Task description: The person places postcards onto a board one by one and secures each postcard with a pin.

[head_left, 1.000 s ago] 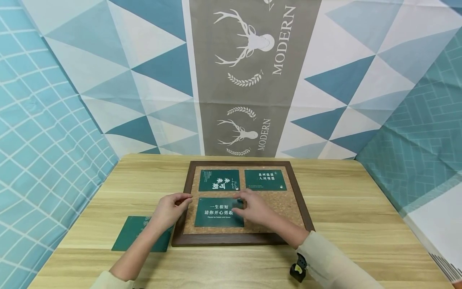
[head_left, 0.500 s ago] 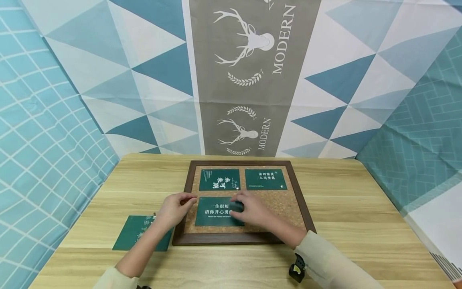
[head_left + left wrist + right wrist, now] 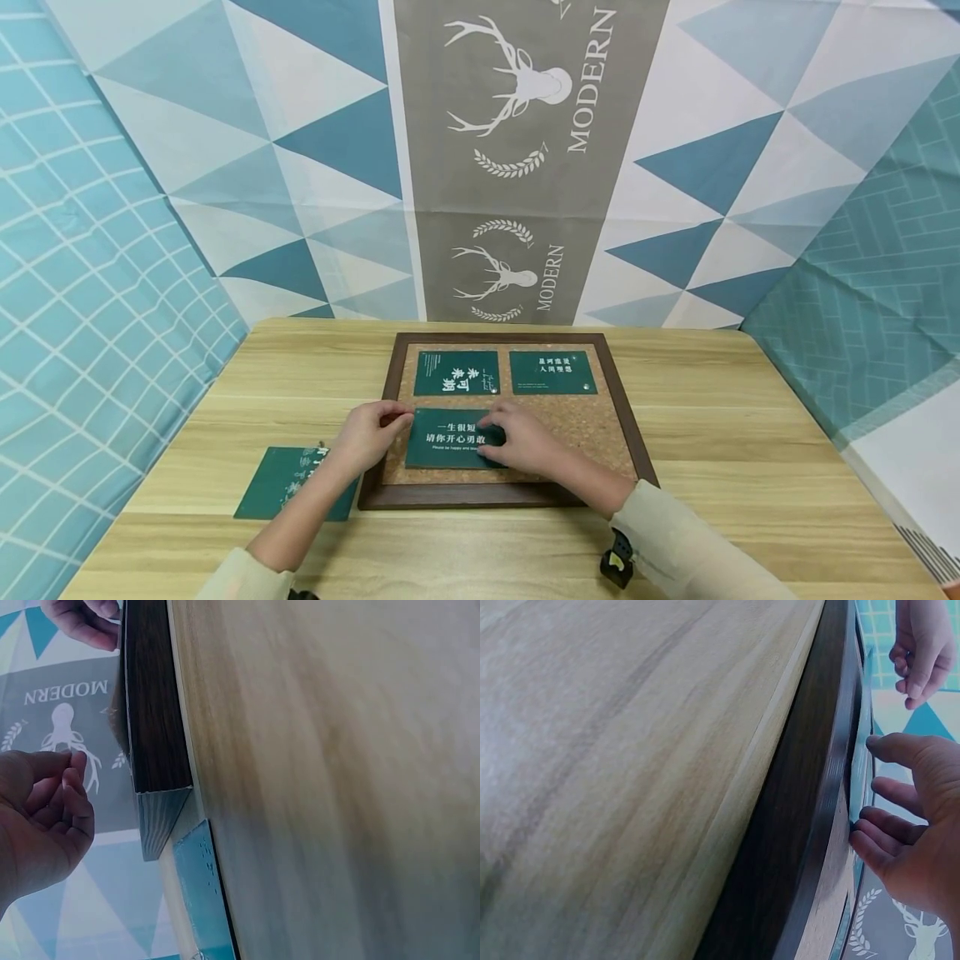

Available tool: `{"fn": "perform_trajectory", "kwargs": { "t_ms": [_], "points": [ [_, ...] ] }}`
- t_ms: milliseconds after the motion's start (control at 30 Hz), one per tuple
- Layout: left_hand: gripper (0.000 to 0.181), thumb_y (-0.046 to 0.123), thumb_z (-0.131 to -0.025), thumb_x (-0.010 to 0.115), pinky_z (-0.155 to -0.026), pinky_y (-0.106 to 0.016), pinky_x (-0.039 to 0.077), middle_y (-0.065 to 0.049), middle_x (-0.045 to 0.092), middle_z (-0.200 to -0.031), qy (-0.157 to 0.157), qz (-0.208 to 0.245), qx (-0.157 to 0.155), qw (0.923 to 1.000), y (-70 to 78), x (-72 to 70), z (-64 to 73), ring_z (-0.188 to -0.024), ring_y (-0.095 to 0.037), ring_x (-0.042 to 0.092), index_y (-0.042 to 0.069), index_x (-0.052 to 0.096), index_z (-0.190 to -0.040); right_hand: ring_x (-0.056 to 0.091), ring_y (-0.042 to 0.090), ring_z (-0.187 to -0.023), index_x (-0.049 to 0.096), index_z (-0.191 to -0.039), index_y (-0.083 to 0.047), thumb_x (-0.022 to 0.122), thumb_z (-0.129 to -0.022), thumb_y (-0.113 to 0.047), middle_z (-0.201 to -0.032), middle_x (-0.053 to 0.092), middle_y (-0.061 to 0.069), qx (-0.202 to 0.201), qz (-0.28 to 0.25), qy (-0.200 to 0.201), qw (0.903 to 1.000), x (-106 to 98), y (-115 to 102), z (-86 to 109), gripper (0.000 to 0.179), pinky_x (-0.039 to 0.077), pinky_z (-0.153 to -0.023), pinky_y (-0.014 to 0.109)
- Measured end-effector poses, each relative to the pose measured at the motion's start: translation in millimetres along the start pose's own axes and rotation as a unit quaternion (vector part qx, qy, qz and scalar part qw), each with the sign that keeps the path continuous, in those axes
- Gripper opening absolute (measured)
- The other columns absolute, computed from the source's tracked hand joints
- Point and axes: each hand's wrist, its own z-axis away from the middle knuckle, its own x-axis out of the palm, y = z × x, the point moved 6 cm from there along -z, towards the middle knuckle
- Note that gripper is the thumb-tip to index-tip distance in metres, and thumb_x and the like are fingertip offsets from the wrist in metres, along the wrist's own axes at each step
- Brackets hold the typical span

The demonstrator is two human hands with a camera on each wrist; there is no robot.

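A green card with white lettering (image 3: 442,454) lies on the lower left of a wood-framed corkboard (image 3: 577,437). The thumb and fingers of my right hand (image 3: 525,437) are spread and press on the card's right part. In the right wrist view, that right hand (image 3: 922,817) has its fingertips against the board's surface. At the card's upper left corner is my left hand (image 3: 363,437), thumb and index fingertip pinched together. The left wrist view shows the left hand (image 3: 45,817) with its other fingers curled; whatever sits between the tips is too small to make out.
Two more green cards, one at upper left (image 3: 435,379) and one at upper right (image 3: 551,385), lie on the cork, each with small shiny dots. Another green card (image 3: 266,492) lies on the wooden table (image 3: 750,467) left of the board, partly behind my left forearm.
My left hand has moved right, from the board's left edge to the card's upper left corner. The right hand has shifted slightly left and stays on the card.
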Motion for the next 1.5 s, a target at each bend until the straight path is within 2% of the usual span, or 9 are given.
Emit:
{"fn": "perform_trajectory", "kwargs": {
  "t_ms": [367, 667, 933, 1267, 1500],
  "points": [
    [0.019, 0.014, -0.093, 0.057, -0.06, -0.025, 0.045, -0.006, 0.068, -0.094, -0.001, 0.004, 0.003, 1.0, 1.4, 2.5, -1.0, -0.075, -0.014, 0.054, 0.005, 0.068, -0.105, 0.053, 0.027, -0.115, 0.068, -0.111, -0.01, 0.071, -0.082, -0.03, -0.122, 0.055, 0.009, 0.006, 0.016, -0.018, 0.9997, 4, 1, 0.6, 0.035, 0.046, -0.095, 0.041],
    [0.015, 0.014, -0.093, 0.058, -0.057, -0.025, 0.043, -0.005, 0.066, -0.088, 0.008, 0.01, -0.017, 0.9998, -1.1, 2.9, -2.3, -0.071, -0.014, 0.051, 0.006, 0.068, -0.1, 0.054, 0.023, -0.111, 0.067, -0.113, -0.007, 0.071, -0.083, -0.029, -0.118, 0.055, 0.008, -0.005, 0.042, -0.024, 0.9988, 7, -3, 0.8, 0.037, 0.048, -0.091, 0.037],
    [0.01, 0.015, -0.091, 0.06, -0.061, -0.026, 0.043, -0.004, 0.065, -0.09, 0.002, 0.005, -0.002, 1.0, 0.1, 3.2, -1.6, -0.074, -0.014, 0.051, 0.01, 0.068, -0.095, 0.054, 0.023, -0.109, 0.068, -0.111, -0.006, 0.072, -0.082, -0.029, -0.117, 0.055, 0.008, -0.012, 0.052, -0.018, 0.9984, 6, -4, 1.1, 0.037, 0.048, -0.09, 0.036],
    [0.014, 0.013, -0.092, 0.059, -0.059, -0.026, 0.043, -0.006, 0.067, -0.089, -0.002, 0.005, -0.003, 1.0, 0.6, 3.3, -5.5, -0.072, -0.015, 0.052, 0.005, 0.069, -0.098, 0.055, 0.021, -0.104, 0.068, -0.109, -0.006, 0.072, -0.081, -0.028, -0.113, 0.056, 0.007, -0.014, 0.052, -0.015, 0.9984, 6, -3, 0.2, 0.036, 0.048, -0.087, 0.035],
    [0.014, 0.014, -0.092, 0.059, -0.059, -0.026, 0.043, -0.007, 0.067, -0.091, -0.009, 0.002, -0.009, 0.9999, 1.4, 5.5, -10.1, -0.074, -0.015, 0.053, 0.006, 0.069, -0.098, 0.055, 0.021, -0.102, 0.069, -0.109, -0.005, 0.072, -0.082, -0.027, -0.113, 0.056, 0.007, -0.016, 0.05, -0.017, 0.9985, 5, -3, 0.1, 0.035, 0.048, -0.087, 0.035]
  ]
}}
